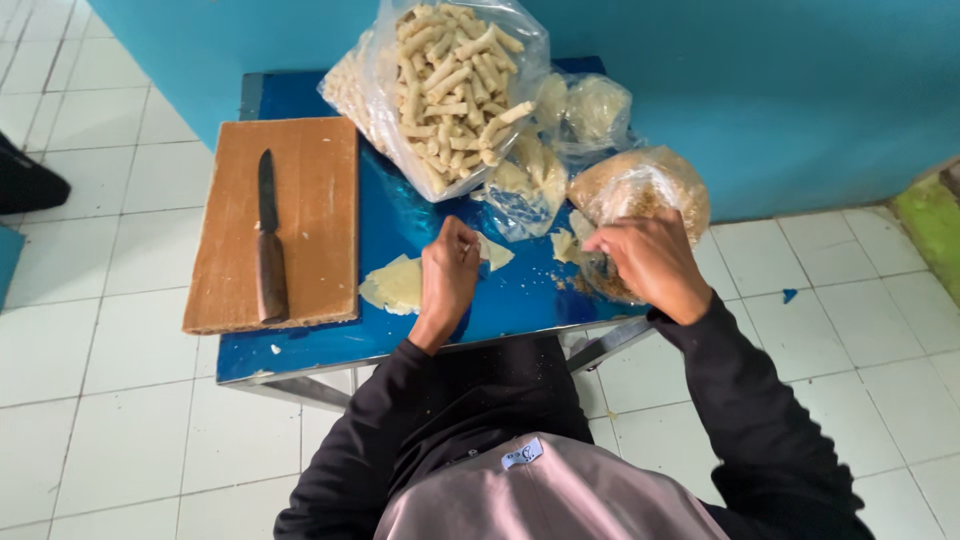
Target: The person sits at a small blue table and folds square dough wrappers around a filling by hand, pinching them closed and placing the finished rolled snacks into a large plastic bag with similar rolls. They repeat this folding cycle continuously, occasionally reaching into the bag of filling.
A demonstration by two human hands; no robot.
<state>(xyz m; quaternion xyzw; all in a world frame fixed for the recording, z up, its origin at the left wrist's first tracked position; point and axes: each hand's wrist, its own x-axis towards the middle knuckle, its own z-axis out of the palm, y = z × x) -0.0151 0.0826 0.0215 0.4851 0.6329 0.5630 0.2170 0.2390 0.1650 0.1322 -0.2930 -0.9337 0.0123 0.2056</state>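
Blue laminate covered the small table (300, 350), and both hands worked near its front edge. The left hand (448, 272) was curled shut, its fingertips pinching one end of a thin pale wrapper (492, 252); a second wrapper (395, 285) lay flat just to the left of that hand. The right hand (648, 262) was closed around the mouth of a clear bag of brown crumbs (640, 195), fingers bent into the opening; whether it held any filling could not be told. Beyond both hands stood a large clear bag of finished rolls (450, 85), leaning open, with smaller bags (590, 110) behind the right hand. Well to the left of the left hand, a knife (268, 245) lay on a wooden board (310, 180). Risks as judged: the thin wrapper could tear under a tight pinch; the crumb bag sat at the table edge under the right hand and could tip, adding to the crumbs already scattered there; the tall bag of rolls could slump forward onto the hands.
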